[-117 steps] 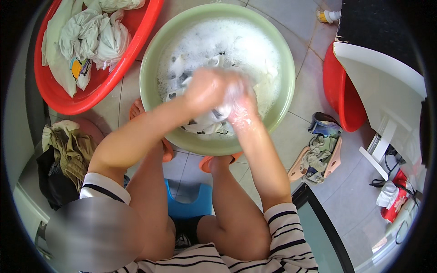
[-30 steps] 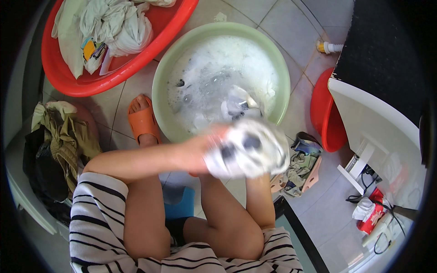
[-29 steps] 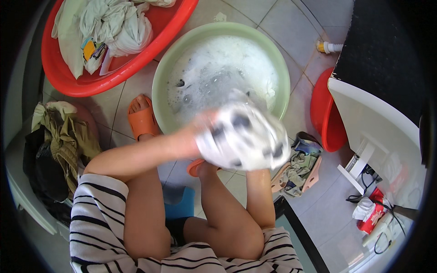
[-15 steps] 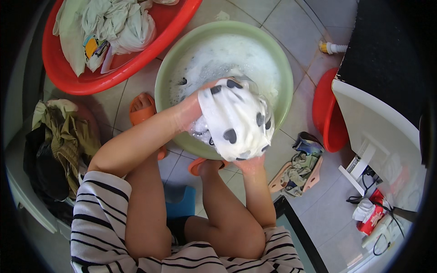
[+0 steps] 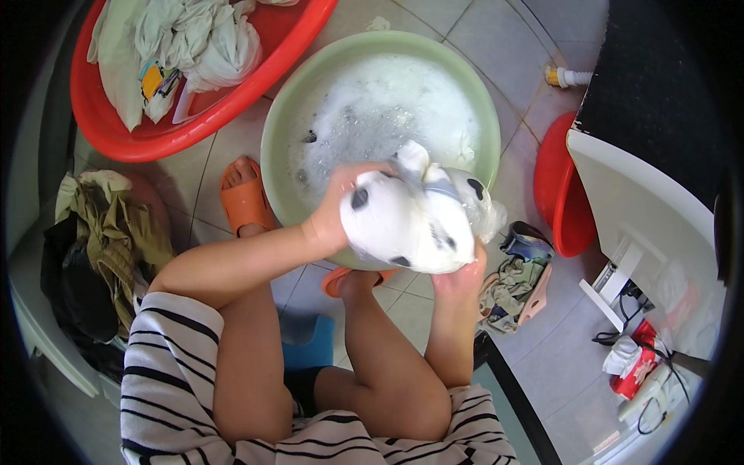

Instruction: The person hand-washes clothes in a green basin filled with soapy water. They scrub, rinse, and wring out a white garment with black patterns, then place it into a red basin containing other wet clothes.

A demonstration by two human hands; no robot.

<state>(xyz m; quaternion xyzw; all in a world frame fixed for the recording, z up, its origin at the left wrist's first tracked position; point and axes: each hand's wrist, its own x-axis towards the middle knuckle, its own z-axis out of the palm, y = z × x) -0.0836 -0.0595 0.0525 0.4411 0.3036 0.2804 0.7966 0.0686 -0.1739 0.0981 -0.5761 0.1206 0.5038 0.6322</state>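
Note:
A wet white cloth with dark heart-shaped spots (image 5: 411,221) is bunched between my two hands, over the near right side of a pale green basin (image 5: 273,116). My left hand (image 5: 335,205) grips its left side, with the fingers partly behind the fabric. At the lower right edge my right hand (image 5: 463,273) holds it too; most of those fingers are hidden. Foamy, soapy water (image 5: 372,108) fills the basin, and a small dark bit of something (image 5: 311,137) pokes through the suds at the left.
A large red tub (image 5: 93,124) with pale laundry (image 5: 198,39) stands at the upper left. Dark and olive clothes (image 5: 108,240) are heaped at the left. Right of the basin are a red basin (image 5: 552,186) and a pink slipper (image 5: 535,291) with cloth on it. A blue stool (image 5: 314,345) stands below me.
The spotted cloth has been gathered up from a spread, draped shape into a bulging bundle. My right hand has moved slightly right and up, and more of the foam shows.

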